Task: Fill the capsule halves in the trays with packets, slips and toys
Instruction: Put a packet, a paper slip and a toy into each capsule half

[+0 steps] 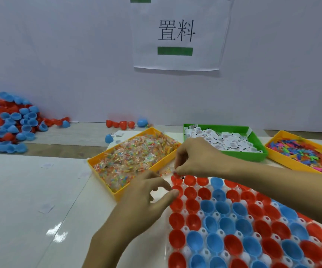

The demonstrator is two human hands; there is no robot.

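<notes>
Single head-worn view, wide-angle, looking forward and down over a white table (20,200) toward a white wall (69,55) with a paper sign (177,33). Close range: the capsule tray (233,219) fills the lower right, cut off by the frame edge; both forearms enter from the bottom and right. Three bins sit mid-frame; the capsule pile (7,122) lies far left. Edges bend slightly from lens distortion. No second view, so no overlap.
</notes>
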